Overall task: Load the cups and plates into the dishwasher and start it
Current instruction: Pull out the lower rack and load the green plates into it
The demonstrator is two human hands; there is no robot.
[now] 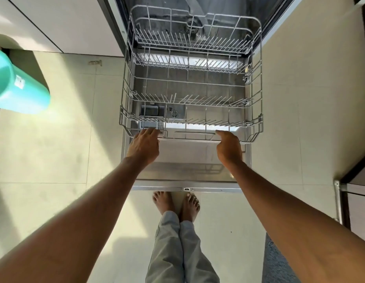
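Oddly, no writing reads clearly; the teal bin (18, 84), far left of the rack (190, 78), bears a blurred label. Both arms reach straight out: left hand (144, 146) and right hand (228, 149) curl fingers around the rack's front rail, above the open dishwasher door (187, 170).

A home kitchen, seen from above. A built-in dishwasher (189, 174) stood open between pale cabinets (61, 21), its wire rack (189, 99) pulled out over a tiled floor (54, 150). The person stood barefoot in loose trousers (177, 252).
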